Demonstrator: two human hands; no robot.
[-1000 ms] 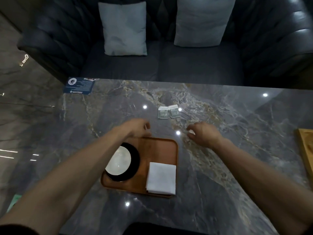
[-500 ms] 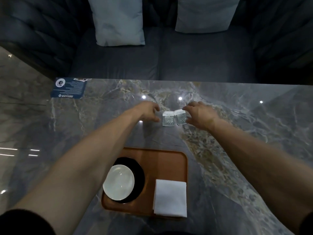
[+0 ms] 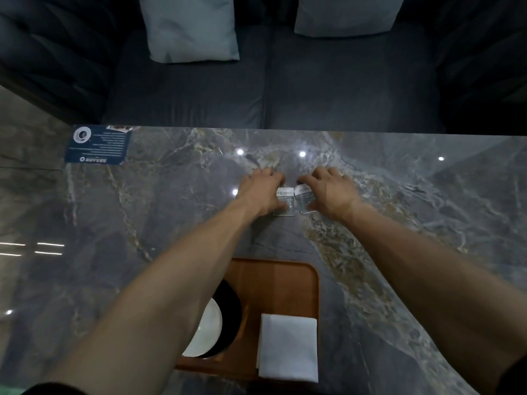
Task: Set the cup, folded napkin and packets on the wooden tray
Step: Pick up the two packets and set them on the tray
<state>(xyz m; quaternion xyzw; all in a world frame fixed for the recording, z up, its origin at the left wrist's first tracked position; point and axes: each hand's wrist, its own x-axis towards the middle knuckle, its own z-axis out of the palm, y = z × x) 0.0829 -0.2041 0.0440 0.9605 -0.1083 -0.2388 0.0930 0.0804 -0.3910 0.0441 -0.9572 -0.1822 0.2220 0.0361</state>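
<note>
Fingers (image 3: 275, 178) of both hands curled over packets (image 3: 295, 199) — tray (image 3: 279, 277) well apart.

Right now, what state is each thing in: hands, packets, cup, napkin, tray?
Left hand: fingers curled onto left packet, on the table.
Right hand: fingers curled onto right packet, on the table.
Packets: side by side, flat, off the tray.
Cup: upright on the tray, partly hidden by the left arm.
Napkin: folded, on the tray's near right corner, overhanging its edge.
Tray: flat on the table.
</note>
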